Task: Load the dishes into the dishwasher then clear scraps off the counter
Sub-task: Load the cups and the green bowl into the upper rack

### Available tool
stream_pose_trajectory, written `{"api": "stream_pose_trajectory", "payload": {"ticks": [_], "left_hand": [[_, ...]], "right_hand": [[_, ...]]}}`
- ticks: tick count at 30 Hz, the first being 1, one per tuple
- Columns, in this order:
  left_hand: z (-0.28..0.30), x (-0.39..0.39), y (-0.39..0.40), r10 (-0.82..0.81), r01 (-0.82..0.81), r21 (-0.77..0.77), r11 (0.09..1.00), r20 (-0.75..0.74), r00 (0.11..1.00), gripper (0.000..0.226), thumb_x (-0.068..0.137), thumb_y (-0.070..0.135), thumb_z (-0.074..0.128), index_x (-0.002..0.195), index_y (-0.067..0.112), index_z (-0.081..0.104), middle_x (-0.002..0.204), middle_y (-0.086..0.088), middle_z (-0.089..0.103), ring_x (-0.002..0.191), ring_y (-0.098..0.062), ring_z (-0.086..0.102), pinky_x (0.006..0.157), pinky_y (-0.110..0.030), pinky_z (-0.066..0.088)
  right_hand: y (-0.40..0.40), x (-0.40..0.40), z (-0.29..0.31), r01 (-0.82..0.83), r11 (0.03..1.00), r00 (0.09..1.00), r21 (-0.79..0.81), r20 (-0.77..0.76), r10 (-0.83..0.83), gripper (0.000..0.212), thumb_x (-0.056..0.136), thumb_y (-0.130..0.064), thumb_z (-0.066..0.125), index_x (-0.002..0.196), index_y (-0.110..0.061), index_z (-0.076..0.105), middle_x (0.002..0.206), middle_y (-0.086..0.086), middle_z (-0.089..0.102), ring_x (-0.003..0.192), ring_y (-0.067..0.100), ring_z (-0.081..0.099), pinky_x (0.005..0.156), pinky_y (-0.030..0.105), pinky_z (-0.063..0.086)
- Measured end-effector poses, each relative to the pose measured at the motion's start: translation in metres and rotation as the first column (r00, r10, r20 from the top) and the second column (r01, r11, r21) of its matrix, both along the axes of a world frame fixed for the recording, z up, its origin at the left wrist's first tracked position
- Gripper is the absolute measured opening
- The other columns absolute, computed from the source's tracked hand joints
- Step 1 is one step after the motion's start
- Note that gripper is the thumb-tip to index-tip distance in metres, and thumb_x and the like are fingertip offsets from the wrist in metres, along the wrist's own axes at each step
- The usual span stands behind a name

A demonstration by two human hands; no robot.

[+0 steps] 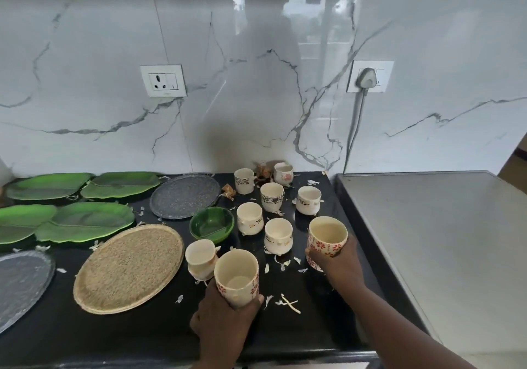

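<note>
From the head view, I am gripping one red-flowered cup [236,277] in my left hand [225,320], fingers wrapped round its lower half, at about six o'clock on the black table [299,328]. My right hand [336,266] is curling round a second flowered cup [327,236] at four o'clock. I am taking two at once, I judge, to save trips to the dishwasher, which is not showing here. Seven more cups are crowding between twelve and six o'clock; the nearest cream cup [200,257] is touching my left cup, so lifting straight up seems wise. A green bowl [211,223] is sitting mid-table, a woven tray [128,268] at eight o'clock, leaf plates [82,221] at ten. White scraps [288,303] are lying scattered between my hands.
</note>
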State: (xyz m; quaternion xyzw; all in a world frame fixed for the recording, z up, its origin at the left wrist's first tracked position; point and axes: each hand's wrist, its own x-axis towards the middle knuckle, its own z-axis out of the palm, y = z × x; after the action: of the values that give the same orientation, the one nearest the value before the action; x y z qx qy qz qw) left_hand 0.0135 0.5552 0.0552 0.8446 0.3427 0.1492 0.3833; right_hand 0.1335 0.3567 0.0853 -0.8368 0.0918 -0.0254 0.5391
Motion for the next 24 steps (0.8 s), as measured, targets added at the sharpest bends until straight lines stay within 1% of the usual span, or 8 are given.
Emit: {"api": "stream_pose_trajectory", "payload": {"ticks": [4,8,11,13,16,18,21,24], "left_hand": [[0.003,0.002,0.003,-0.109,0.109,-0.014,0.994,0.022,0.994,0.105,0.041,0.065,0.079,0.132,0.029,0.042,0.123,0.006,0.058,0.119,-0.019,0.052,0.102,-0.042,0.034],[0.016,-0.001,-0.005,-0.295,0.375,-0.163,0.913,0.373,0.88,0.094,0.034,0.055,0.082,0.119,0.033,0.047,0.117,0.011,0.058,0.107,-0.01,0.058,0.09,-0.032,0.049],[0.04,0.004,-0.025,-0.433,0.613,-0.184,0.768,0.555,0.71,0.086,0.04,0.042,0.084,0.116,0.034,0.045,0.114,0.012,0.051,0.103,0.0,0.055,0.078,-0.014,0.048],[0.058,0.011,-0.047,-0.494,0.727,-0.187,0.66,0.622,0.608,0.087,0.044,0.039,0.085,0.12,0.033,0.043,0.115,0.009,0.052,0.104,-0.004,0.056,0.076,-0.019,0.052],[0.082,0.012,-0.087,-0.556,0.846,-0.215,0.488,0.67,0.492,0.088,0.048,0.038,0.084,0.123,0.032,0.041,0.117,0.004,0.055,0.104,-0.011,0.059,0.075,-0.03,0.057],[0.095,0.006,-0.119,-0.577,0.899,-0.25,0.359,0.698,0.425,0.086,0.048,0.035,0.082,0.121,0.029,0.038,0.116,0.003,0.055,0.099,-0.008,0.062,0.069,-0.026,0.056],[0.105,-0.003,-0.166,-0.619,0.929,-0.34,0.144,0.702,0.353,0.086,0.048,0.032,0.081,0.118,0.023,0.033,0.112,0.001,0.053,0.095,-0.006,0.065,0.061,-0.024,0.055],[0.101,-0.017,-0.216,-0.706,0.933,-0.36,0.003,0.66,0.257,0.081,0.047,0.033,0.081,0.112,0.025,0.034,0.098,0.016,0.059,0.089,-0.002,0.066,0.057,-0.023,0.055]], "right_hand": [[0.001,-0.004,0.003,0.047,0.999,0.999,0.01,0.023,-0.047,0.09,0.065,-0.03,0.087,0.137,-0.02,0.033,0.124,-0.002,0.053,0.114,0.023,0.054,0.091,0.041,0.049],[-0.01,-0.015,0.015,0.071,0.982,0.993,0.174,0.079,-0.085,0.08,0.065,-0.029,0.086,0.129,-0.021,0.039,0.115,-0.003,0.057,0.105,0.021,0.059,0.082,0.039,0.055],[-0.032,-0.03,0.04,0.024,0.939,0.986,0.344,0.146,-0.079,0.064,0.065,-0.035,0.083,0.119,-0.021,0.052,0.107,0.003,0.067,0.098,0.025,0.066,0.076,0.039,0.059],[-0.054,-0.048,0.06,-0.017,0.891,0.981,0.454,0.179,-0.073,0.05,0.068,-0.033,0.079,0.112,-0.022,0.058,0.103,0.006,0.071,0.096,0.029,0.068,0.077,0.04,0.058],[-0.092,-0.083,0.086,0.023,0.766,0.979,0.642,0.14,-0.147,0.072,0.055,-0.042,0.082,0.117,-0.015,0.057,0.11,0.013,0.07,0.099,0.031,0.068,0.079,0.045,0.056],[-0.122,-0.11,0.095,0.074,0.668,0.969,0.74,0.104,-0.223,0.083,0.051,-0.043,0.084,0.123,-0.012,0.055,0.114,0.014,0.069,0.101,0.029,0.068,0.075,0.041,0.057],[-0.17,-0.151,0.1,0.146,0.571,0.948,0.808,0.051,-0.315,0.1,0.04,-0.053,0.088,0.125,-0.013,0.056,0.116,0.014,0.068,0.101,0.028,0.068,0.082,0.044,0.056],[-0.216,-0.193,0.087,0.2,0.488,0.921,0.85,0.006,-0.389,0.101,0.045,-0.053,0.088,0.128,-0.008,0.054,0.118,0.017,0.066,0.101,0.032,0.066,0.084,0.047,0.054]]}}
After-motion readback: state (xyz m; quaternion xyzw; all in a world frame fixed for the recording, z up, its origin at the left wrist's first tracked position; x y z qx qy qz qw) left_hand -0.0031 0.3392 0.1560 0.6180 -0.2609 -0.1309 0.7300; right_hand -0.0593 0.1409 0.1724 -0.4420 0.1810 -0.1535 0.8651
